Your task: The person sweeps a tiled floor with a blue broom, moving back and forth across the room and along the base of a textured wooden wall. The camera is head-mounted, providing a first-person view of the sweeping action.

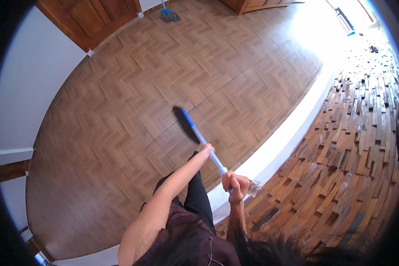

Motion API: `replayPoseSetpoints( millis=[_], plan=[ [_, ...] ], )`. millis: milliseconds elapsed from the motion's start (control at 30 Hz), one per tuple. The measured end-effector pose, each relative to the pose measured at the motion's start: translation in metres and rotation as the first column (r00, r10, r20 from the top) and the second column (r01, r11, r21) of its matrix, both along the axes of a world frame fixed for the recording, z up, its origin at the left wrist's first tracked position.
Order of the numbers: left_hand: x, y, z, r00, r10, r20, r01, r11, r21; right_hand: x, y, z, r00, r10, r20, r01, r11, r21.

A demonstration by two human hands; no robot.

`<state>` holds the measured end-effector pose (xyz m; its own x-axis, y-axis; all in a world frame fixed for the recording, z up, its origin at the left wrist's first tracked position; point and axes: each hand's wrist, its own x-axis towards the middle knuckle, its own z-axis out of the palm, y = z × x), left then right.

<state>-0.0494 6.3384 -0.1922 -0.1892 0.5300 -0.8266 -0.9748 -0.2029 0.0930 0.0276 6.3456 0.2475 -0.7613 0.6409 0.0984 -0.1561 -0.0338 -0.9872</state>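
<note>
A broom (219, 164) with a pale blue stick slants across the middle of the view. Its head (187, 119) has a bright blue back and dark bristles, low over the tiled floor; whether the bristles touch it I cannot tell. My left hand (206, 150) is wrapped round the stick on the side nearer the head. Closer to my body, my right hand (236, 183) makes a fist round the upper stick. A crumpled-looking whitish piece (254, 188) shows just beyond the right fist; its kind is unclear.
Wood-look herringbone tiles cover the floor (133, 128). To the right runs a wall of uneven wooden strips (323, 164) with a white base (270, 150). A grey mop (169, 16) stands by the wooden door (91, 20). Wooden furniture (252, 4) is at the back; bright light glares far right.
</note>
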Motion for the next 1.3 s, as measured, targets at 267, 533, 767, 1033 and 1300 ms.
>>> replayPoseSetpoints(
  millis=[267, 533, 767, 1033, 1300],
  plan=[
    [-0.050, 0.131, 0.046, 0.877, -0.098, 0.470, -0.109, 0.913, 0.394, -0.020, 0.058, 0.003, 0.954, 0.241, 0.181, -0.296, 0.860, 0.416],
    [-0.040, 0.046, 0.306, 0.950, -0.173, -0.260, 0.148, 0.983, -0.113, -0.011, 0.104, 0.109, 0.930, 0.069, -0.360, -0.017, 0.989, 0.146],
    [-0.134, -0.164, 0.220, 0.890, 0.380, -0.253, -0.452, 0.811, -0.371, -0.143, 0.013, 0.030, 0.889, 0.455, -0.051, -0.455, 0.863, -0.220],
    [-0.227, -0.310, 0.056, 0.832, 0.535, -0.146, -0.551, 0.771, -0.320, -0.264, -0.115, -0.060, 0.718, 0.691, 0.084, -0.649, 0.708, -0.277],
    [-0.331, -0.132, 0.125, 0.961, -0.132, -0.243, 0.118, 0.990, -0.073, -0.332, -0.102, 0.022, 0.919, 0.383, 0.087, -0.389, 0.920, 0.054]
  ],
)
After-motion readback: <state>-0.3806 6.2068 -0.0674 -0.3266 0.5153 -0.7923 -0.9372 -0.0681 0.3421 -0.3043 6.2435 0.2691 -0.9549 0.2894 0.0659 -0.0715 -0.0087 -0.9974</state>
